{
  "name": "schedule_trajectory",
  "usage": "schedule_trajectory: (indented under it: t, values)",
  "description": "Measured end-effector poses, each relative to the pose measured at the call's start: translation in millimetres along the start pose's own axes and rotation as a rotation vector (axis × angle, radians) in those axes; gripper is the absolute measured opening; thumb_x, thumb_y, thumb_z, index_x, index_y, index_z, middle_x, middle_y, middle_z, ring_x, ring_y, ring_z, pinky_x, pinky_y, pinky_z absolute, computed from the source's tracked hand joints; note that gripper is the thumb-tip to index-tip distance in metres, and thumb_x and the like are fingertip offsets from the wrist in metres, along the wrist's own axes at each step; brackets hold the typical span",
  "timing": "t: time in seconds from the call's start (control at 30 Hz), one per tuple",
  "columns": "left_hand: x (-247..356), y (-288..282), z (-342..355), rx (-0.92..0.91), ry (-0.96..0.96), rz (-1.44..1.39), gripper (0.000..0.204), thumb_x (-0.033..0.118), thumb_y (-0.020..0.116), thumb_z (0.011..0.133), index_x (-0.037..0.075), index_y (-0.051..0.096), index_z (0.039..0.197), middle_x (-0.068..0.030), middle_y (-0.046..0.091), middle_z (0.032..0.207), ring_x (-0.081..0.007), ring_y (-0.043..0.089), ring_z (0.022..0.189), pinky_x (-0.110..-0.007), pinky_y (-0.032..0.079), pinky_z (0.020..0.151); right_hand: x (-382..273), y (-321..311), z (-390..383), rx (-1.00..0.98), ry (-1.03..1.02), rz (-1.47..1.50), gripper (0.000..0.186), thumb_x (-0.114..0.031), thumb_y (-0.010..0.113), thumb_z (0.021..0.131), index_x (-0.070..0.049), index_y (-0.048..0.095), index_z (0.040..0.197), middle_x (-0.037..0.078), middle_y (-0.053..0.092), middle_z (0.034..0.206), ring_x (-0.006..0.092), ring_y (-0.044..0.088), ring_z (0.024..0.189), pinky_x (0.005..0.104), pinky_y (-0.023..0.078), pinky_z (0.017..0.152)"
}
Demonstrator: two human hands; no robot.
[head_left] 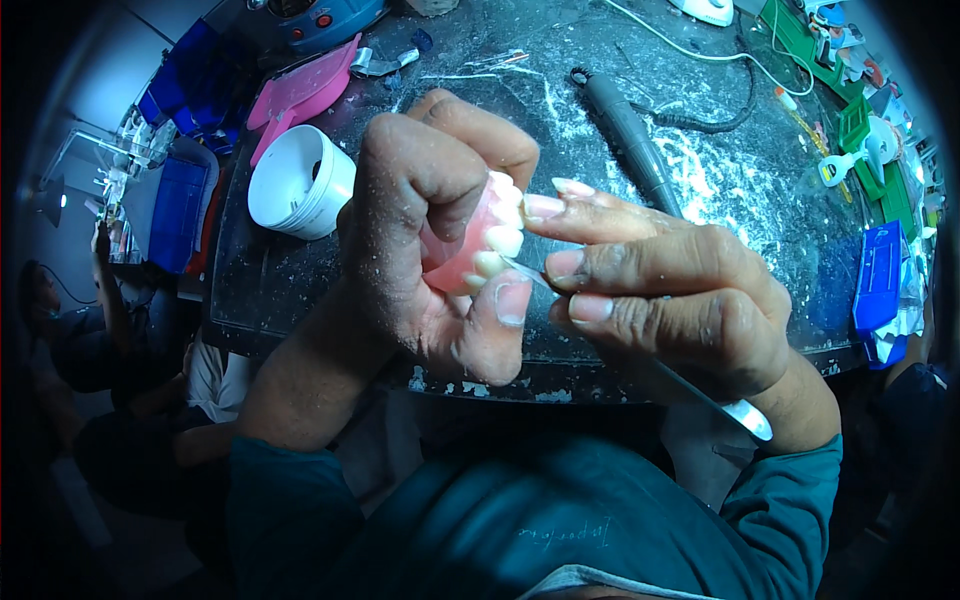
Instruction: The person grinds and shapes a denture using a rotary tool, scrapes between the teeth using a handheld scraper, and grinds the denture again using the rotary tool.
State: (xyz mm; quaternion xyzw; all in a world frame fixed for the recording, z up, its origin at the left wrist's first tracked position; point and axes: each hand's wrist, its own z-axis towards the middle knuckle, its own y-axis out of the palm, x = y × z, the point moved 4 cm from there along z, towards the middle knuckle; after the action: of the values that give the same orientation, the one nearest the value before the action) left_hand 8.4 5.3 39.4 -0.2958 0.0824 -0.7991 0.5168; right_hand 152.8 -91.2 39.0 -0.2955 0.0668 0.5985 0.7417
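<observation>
My left hand [405, 200] is closed round a denture [463, 250] with a pink base and white teeth, its teeth facing right. The left thumb presses near the lower teeth. In my right hand [680, 285] is a slim metal dental carver [705, 396], pinched between thumb and fingers. Its thin tip reaches the teeth just above my left thumb; the spoon-shaped other end sticks out below the right hand. My right index fingertip rests against or very near the upper teeth. Part of the denture is hidden behind my left fingers.
A white tub [300, 185] and a pink dustpan [308, 85] stand left on the dark, powder-strewn bench [270, 290]. Beyond my right hand lies a grey rotary handpiece [628, 140] with its cord. Blue bins [180, 215] and green trays [890, 190] flank the bench. Another person [130, 400] sits at left.
</observation>
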Motion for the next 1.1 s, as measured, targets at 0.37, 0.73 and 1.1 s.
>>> schedule_trajectory:
  t: [0.37, 0.73, 1.1]
  values:
    - [-6.2, 4.6, -5.5, 0.002, -0.066, -0.112, 0.030, 0.015, 0.055, 0.076, 0.004, 0.037, 0.096, -0.0120, 0.048, 0.088, -0.0123, 0.042, 0.074, -0.028, 0.040, 0.066, -1.7, -0.8, 0.3, -0.054, -0.077, -0.177, 0.026, 0.010, 0.073, 0.075, 0.002, 0.057, 0.094, 0.019, 0.062, 0.106, 0.0394, 0.064, 0.108, 0.0557, 0.051, 0.094]
    - [-4.4, 4.5, -5.2, 0.029, -0.053, -0.124, 0.033, 0.017, 0.058, 0.072, 0.004, 0.037, 0.094, -0.0112, 0.048, 0.086, -0.0122, 0.040, 0.073, -0.028, 0.039, 0.063, -1.1, -1.7, -1.9, -0.070, -0.100, -0.098, 0.032, 0.010, 0.073, 0.076, -0.002, 0.057, 0.102, 0.018, 0.059, 0.109, 0.0429, 0.063, 0.108, 0.0599, 0.049, 0.095]
    - [-1.2, -1.5, -0.5, 0.032, 0.035, 0.023, 0.040, 0.034, 0.064, 0.074, 0.009, 0.035, 0.083, -0.0120, 0.053, 0.077, -0.0146, 0.042, 0.065, -0.027, 0.036, 0.058, 0.4, -0.9, -2.5, -0.012, 0.017, 0.015, 0.034, 0.007, 0.075, 0.075, -0.003, 0.057, 0.102, 0.015, 0.058, 0.103, 0.0423, 0.063, 0.108, 0.0590, 0.049, 0.096]
